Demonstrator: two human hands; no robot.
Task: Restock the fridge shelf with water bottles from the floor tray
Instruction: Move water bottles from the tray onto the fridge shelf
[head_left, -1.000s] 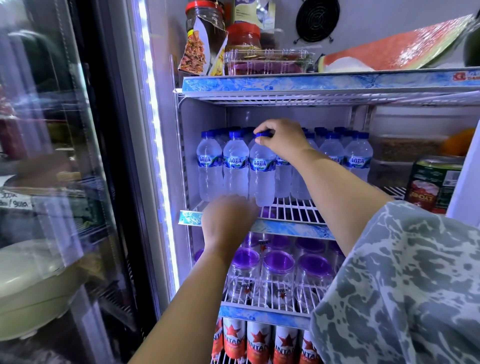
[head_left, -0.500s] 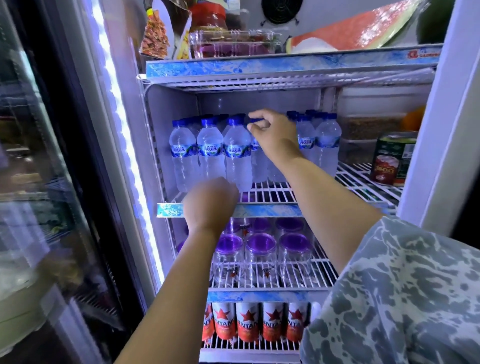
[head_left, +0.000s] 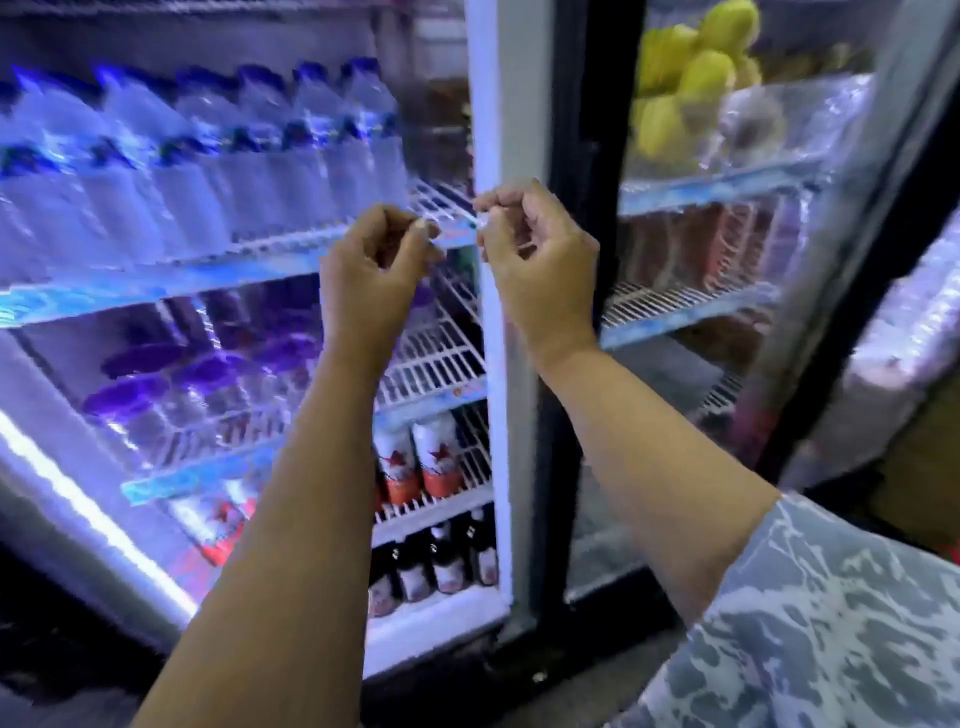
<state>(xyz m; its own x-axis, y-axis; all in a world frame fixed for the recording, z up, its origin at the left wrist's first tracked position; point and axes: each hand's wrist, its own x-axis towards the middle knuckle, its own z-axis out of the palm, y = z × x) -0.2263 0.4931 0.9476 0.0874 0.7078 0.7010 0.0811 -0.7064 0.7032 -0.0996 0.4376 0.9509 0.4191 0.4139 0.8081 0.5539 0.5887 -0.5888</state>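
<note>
The picture was blurry. The water bottles (head_left: 197, 156) were clear plastic with blue caps and blue labels. They stood in rows on the white wire fridge shelf (head_left: 436, 200), on the left and far side of it. The right end of that shelf was bare wire. A shiny blue strip (head_left: 156, 286) ran along the shelf's front edge.

The left hand (head_left: 374, 270) and the right hand (head_left: 535, 260) were both up in front of the shelf's right end, close together but apart. Each grip was narrow, with fingers curled in, and held no bottle. The right fingertips (head_left: 488, 208) seemed to pinch something tiny and pale, but it was too blurry to tell what.

Half a second before, the right hand was on a bottle cap and the left hand rested at the shelf edge. Now both had left the bottles, and the view had swung to the right.

Below sat clear cups with purple lids (head_left: 208, 374), then red and white cans with a star (head_left: 415, 457), then dark bottles (head_left: 441, 561). Behind the glass door (head_left: 727, 364) on the right, a bag of yellow-green fruit (head_left: 696, 83) sat on a shelf. The right sleeve (head_left: 831, 623) was soft grey and white cloth.
</note>
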